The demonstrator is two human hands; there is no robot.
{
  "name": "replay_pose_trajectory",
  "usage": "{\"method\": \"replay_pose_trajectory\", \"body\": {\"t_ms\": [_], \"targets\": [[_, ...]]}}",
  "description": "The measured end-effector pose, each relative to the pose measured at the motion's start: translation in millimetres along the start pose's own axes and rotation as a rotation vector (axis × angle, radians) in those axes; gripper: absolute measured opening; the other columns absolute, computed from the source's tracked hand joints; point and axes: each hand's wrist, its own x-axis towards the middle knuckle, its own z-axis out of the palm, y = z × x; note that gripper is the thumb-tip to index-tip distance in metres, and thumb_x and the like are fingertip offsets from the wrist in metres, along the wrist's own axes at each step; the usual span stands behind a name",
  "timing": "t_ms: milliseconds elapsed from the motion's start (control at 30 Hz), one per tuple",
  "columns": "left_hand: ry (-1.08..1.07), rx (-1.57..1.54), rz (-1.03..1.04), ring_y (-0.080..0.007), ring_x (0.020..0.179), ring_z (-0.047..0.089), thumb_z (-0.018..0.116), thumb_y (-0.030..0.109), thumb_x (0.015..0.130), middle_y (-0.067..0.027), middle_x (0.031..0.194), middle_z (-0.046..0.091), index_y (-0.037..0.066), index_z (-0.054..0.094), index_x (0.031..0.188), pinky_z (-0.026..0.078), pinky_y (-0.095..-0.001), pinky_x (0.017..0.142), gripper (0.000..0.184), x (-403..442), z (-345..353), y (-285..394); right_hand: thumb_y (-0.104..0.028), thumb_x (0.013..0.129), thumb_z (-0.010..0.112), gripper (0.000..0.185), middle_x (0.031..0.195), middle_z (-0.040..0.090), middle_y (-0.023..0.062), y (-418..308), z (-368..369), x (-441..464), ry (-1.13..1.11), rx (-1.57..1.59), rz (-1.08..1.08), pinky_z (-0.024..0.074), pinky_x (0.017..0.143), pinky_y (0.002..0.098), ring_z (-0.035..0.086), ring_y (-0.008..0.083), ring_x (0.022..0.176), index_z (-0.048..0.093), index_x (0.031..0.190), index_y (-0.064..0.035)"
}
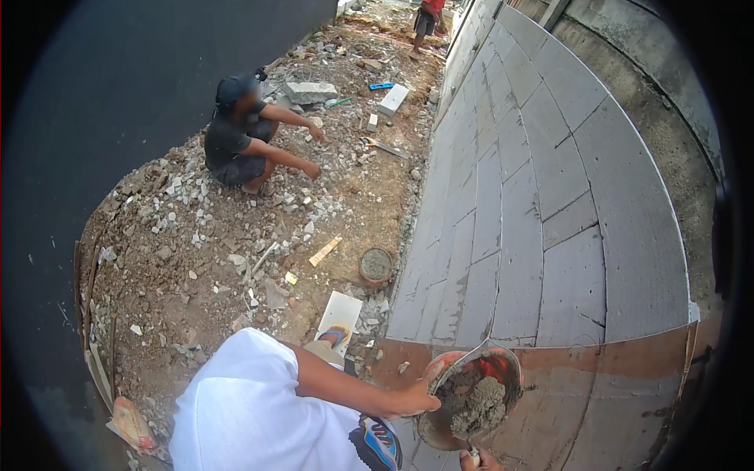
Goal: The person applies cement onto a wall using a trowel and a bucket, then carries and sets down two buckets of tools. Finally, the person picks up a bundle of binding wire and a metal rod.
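A reddish bucket [512, 375] with grey wet mortar [481, 407] in it is beside the block wall, low in the view. My left hand [415, 399] reaches across from the white sleeve and is closed on the bucket's near rim. At the bottom edge, my right hand [483, 461] is closed round the handle of a trowel [473, 453]. Its blade lies at the bucket's lower side, partly hidden by mortar.
A wall of grey blocks [518, 220] rises on the right. One person [232, 141] crouches on the rubble; another [428, 20] stands far off. On the ground are a mortar bucket [376, 265], a handsaw [386, 147], a blue level [382, 85] and a pale block [393, 100].
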Motion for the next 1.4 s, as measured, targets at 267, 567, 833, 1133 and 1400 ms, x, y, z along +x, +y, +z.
{"method": "replay_pose_trajectory", "body": {"t_ms": [267, 567, 833, 1133, 1400], "targets": [[-0.069, -0.095, -0.183, -0.0203, 0.089, 0.066, 0.055, 0.013, 0.09, -0.0118, 0.113, 0.065, 0.002, 0.054, 0.129, 0.055, -0.0402, 0.073, 0.041, -5.2, -1.5, 10.5, -0.023, 0.086, 0.071, 0.026, 0.077, 0.063, 0.0162, -28.2, -88.4, 1.3, -0.059, -0.117, -0.042, 0.0473, 0.062, 0.0338, 0.061, 0.0208, 0.066, 0.069, 0.101, -0.0017], [-0.062, -0.34, -0.19, -0.023, 0.088, 0.063, 0.057, -0.001, 0.079, -0.0096, 0.099, 0.064, 0.001, 0.059, 0.113, 0.052, -0.0375, 0.079, 0.034, 10.0, -4.3, -4.8, -0.022, 0.087, 0.075, 0.028, 0.069, 0.064, 0.0039, -100.7, -263.1, -30.0, 0.294, 0.329, -0.256, 0.0449, 0.055, 0.0259, 0.058, 0.01, 0.06, 0.069, 0.099, 0.0031], [-0.043, -0.33, -0.229, -0.0273, 0.099, 0.064, 0.052, -0.005, 0.077, -0.0137, 0.109, 0.066, -0.004, 0.059, 0.114, 0.052, -0.0419, 0.087, 0.037, 16.0, -12.9, -16.1, -0.029, 0.102, 0.055, 0.033, 0.086, 0.06, 0.0067, -89.1, -318.3, 12.5, 0.482, 1.387, -0.63, 0.0538, 0.055, 0.0249, 0.06, 0.0131, 0.066, 0.052, 0.113, 0.0015], [-0.146, -0.35, -0.206, -0.0274, 0.097, 0.064, 0.052, 0.0, 0.082, -0.0156, 0.11, 0.066, -0.004, 0.062, 0.11, 0.052, -0.0416, 0.087, 0.03, 16.9, -26.0, -28.2, -0.033, 0.103, 0.051, 0.034, 0.083, 0.061, 0.0066, -93.9, -263.8, -0.5, 0.598, 1.356, -0.535, 0.0475, 0.054, 0.025, 0.057, 0.0111, 0.063, 0.054, 0.111, -0.0001], [0.133, -0.114, -0.167, -0.0187, 0.093, 0.055, 0.06, 0.003, 0.077, -0.0097, 0.105, 0.06, -0.001, 0.054, 0.124, 0.045, -0.0326, 0.084, 0.048, 47.0, -55.3, -74.2, -0.018, 0.097, 0.051, 0.022, 0.087, 0.061, 0.0107, 7.9, 24.3, 32.1, -0.419, 1.274, 0.359, 0.0541, 0.066, 0.0336, 0.059, 0.0187, 0.069, 0.056, 0.108, 0.0007]]}}
